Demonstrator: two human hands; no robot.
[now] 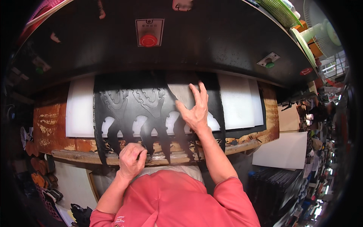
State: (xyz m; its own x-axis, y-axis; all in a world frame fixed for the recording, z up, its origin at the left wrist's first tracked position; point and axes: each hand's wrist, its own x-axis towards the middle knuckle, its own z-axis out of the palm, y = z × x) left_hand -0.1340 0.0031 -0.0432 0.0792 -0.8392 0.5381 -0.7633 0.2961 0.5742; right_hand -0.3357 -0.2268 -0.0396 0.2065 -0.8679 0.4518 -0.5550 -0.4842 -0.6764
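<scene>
A black flexible sheet [155,122] lies across a white board [80,108]. Curved outlines are pressed or cut into its left half, and openings along the front show white beneath. Between them, pointed black strips hang over the bench's front edge. My right hand [196,113] is open, thumb and fingers spread, above or on a greyish curved-edged area [182,89] at the sheet's right. Whether it presses down, I cannot tell. My left hand [132,157] is closed beside the hanging strips at the front edge. Its curled fingers hide whatever they may hold.
Behind the sheet rises a dark machine beam [102,41] with a red push button [148,40] and a green button [269,64]. The worn wooden bench [49,121] has a rough front rail. To the right are a pale sheet [281,151], a stack of dark sheets [274,189] and a fan [325,32].
</scene>
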